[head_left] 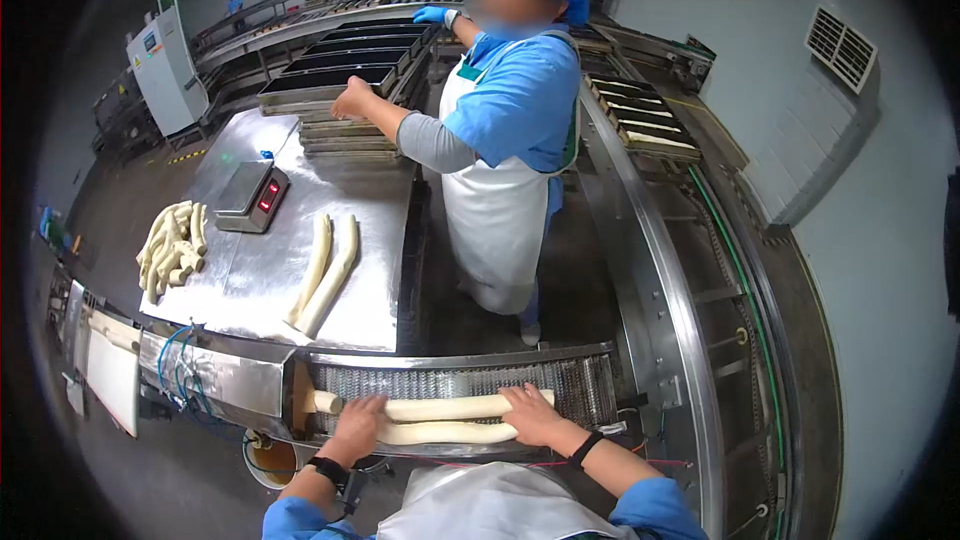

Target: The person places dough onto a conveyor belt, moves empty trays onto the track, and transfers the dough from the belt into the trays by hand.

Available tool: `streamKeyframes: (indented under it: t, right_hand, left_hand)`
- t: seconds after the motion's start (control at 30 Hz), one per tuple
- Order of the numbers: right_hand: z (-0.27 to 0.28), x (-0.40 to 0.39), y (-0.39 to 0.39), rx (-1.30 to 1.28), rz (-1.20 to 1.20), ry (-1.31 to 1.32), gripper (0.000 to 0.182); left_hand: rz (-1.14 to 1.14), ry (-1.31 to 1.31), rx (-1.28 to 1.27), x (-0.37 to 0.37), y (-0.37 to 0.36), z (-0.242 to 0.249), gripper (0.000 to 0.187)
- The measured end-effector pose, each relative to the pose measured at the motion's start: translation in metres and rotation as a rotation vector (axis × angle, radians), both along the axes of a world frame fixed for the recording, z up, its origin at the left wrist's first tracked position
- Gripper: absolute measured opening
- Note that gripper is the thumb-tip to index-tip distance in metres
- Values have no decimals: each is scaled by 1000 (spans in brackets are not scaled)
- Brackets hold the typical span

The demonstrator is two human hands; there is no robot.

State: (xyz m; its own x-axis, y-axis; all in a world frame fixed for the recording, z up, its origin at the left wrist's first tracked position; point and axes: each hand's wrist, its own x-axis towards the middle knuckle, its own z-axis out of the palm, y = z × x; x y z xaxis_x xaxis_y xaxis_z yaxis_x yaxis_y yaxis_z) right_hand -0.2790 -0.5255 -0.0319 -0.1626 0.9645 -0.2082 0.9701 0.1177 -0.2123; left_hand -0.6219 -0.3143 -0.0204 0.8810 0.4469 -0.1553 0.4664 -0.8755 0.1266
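Note:
Two long pale dough rolls lie side by side across the metal mesh conveyor belt: a farther dough roll and a nearer dough roll. My left hand grips their left ends, fingers curled over the dough. At the other end, my right hand has its fingers wrapped over the rolls, partly hiding them. Just left of my left hand, a short dough end sticks out of the machine's metal housing.
Beyond the belt, a steel table carries two dough strips, a dough pile and a scale. A co-worker stands past the belt, hands at stacked black pans. Rails run along the right.

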Motion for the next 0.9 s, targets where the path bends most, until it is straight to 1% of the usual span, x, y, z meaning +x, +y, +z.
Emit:
streamKeyframes:
  t: [0.1, 0.2, 0.27, 0.33, 0.43, 0.47, 0.53, 0.57, 0.67, 0.7, 0.8, 0.9]
  right_hand:
    - [-4, 7, -17, -22, -82, 1, 31]
    - [7, 21, -35, -53, -190, -1, 29]
    - [-5, 35, -58, -13, -240, -25, 27]
    - [-7, 51, -76, -29, -310, -27, 29]
    - [-14, 67, -91, 37, -319, -108, 29]
    - [-16, 70, -94, 22, -288, -123, 29]
    - [-4, 70, -92, -6, -225, -159, 28]
    - [-8, 70, -94, 71, -213, -171, 28]
    - [3, 70, -91, -43, -306, -186, 30]
    - [2, 71, -94, 78, -282, -315, 30]
    - [5, 81, -104, -181, -354, -125, 30]
    - [-7, 77, -135, -153, -427, -4, 33]
  left_hand:
    - [-166, 146, 136, 21, -15, -2, 27]
    - [-250, 137, 66, 50, -27, 9, 28]
    - [-286, 34, 16, 66, -38, 1, 28]
    - [-341, -63, -20, 89, -46, -3, 29]
    - [-389, 19, -9, 119, -66, 7, 34]
    - [-378, 12, -12, 122, -69, 13, 36]
    - [-358, -8, -15, 128, -78, 23, 38]
    - [-342, 0, -21, 131, -79, 23, 38]
    - [-314, 75, -27, 134, -83, 19, 37]
    - [-316, 125, -20, 139, -84, 19, 38]
    - [-342, 213, -21, 149, -89, 20, 40]
    - [-374, 189, -38, 152, -92, 17, 47]
